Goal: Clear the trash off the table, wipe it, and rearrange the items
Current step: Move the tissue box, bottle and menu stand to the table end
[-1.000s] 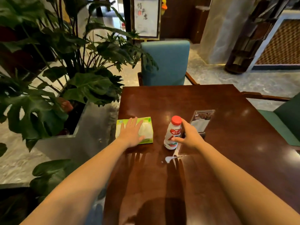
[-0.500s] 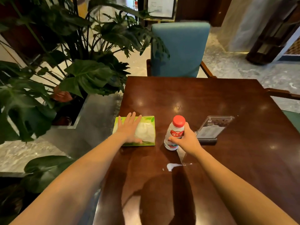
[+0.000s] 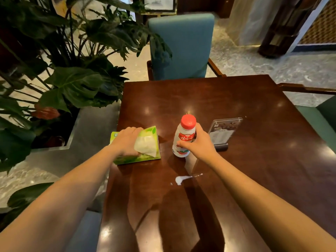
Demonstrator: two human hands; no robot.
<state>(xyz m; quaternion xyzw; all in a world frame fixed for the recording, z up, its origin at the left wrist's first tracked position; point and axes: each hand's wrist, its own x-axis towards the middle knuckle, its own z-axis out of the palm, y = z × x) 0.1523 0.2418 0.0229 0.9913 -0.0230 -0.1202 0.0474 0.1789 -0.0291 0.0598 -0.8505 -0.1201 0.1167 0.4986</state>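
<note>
The left hand [image 3: 127, 140], flat on the green tissue pack [image 3: 145, 151] a second ago, now curls around its 9 o'clock side and tips that pack up off the surface [image 3: 254, 160]. The right hand [image 3: 198, 142] now closes more fully around the white bottle [image 3: 183, 137].

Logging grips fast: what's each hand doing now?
Left hand: closed on the tissue pack.
Right hand: closed around the bottle.
</note>
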